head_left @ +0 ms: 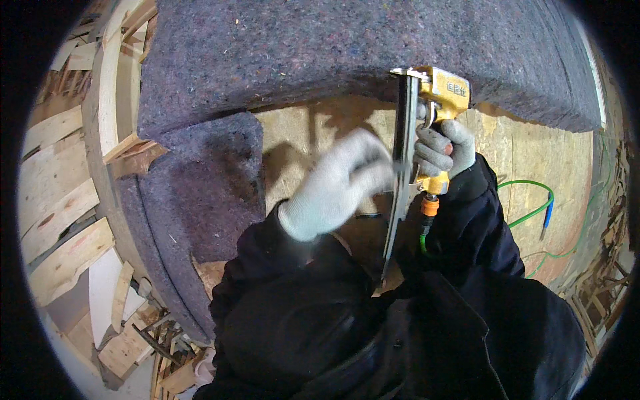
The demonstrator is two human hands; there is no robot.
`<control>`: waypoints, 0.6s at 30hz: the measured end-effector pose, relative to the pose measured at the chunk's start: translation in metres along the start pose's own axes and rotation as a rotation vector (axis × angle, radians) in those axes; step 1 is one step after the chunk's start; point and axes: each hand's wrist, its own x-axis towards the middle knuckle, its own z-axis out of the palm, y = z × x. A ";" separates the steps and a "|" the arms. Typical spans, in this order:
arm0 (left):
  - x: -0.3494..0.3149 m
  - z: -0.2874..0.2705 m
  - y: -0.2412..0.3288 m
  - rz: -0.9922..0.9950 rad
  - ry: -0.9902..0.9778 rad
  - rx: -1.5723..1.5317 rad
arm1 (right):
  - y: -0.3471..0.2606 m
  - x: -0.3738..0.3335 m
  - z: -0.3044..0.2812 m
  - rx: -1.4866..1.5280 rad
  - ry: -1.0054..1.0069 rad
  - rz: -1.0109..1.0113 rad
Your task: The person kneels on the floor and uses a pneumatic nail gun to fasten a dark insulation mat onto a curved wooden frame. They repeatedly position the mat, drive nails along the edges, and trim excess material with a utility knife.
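My right hand point(441, 148), in a grey-white knit glove, is wrapped round the handle of a yellow air nail gun point(448, 92). The gun stands nearly upright in the picture, its long dark magazine point(404, 140) running down toward my body. An orange coupling and a green hose point(423, 244) hang from the handle's lower end. My gloved left hand point(333, 183) is close beside the magazine, its fingers smeared by motion. Whether it touches the magazine or holds anything cannot be made out. Beyond the gun's head lies grey-blue felt padding point(347, 50).
A smaller felt-covered part point(213, 180) juts toward me on the left, beside a wooden frame point(110, 100). Bare plywood point(553, 173) lies under the padding. The green air hose point(527, 183) loops over it. Scrap boards point(60, 207) are piled at the far left, wood offcuts point(610, 240) at right.
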 end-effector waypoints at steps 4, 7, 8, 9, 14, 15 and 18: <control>0.000 -0.001 -0.001 -0.072 0.023 -0.259 | -0.001 0.003 -0.004 -0.001 -0.063 0.011; 0.016 -0.004 -0.003 0.029 0.188 -0.341 | 0.001 0.007 -0.007 -0.005 -0.055 0.028; 0.021 -0.005 -0.003 0.021 0.213 -0.341 | 0.002 0.007 -0.007 -0.011 -0.042 0.037; 0.025 -0.006 -0.003 0.055 0.222 -0.372 | 0.003 0.008 -0.008 -0.023 -0.058 0.056; 0.032 -0.002 -0.008 -0.119 0.285 -0.384 | 0.003 0.006 -0.010 -0.015 -0.038 0.089; 0.033 0.001 -0.010 -0.087 0.292 -0.397 | 0.003 0.006 -0.011 -0.013 -0.034 0.098; 0.036 0.004 -0.017 -0.008 0.296 -0.405 | 0.004 0.005 -0.013 -0.017 -0.018 0.114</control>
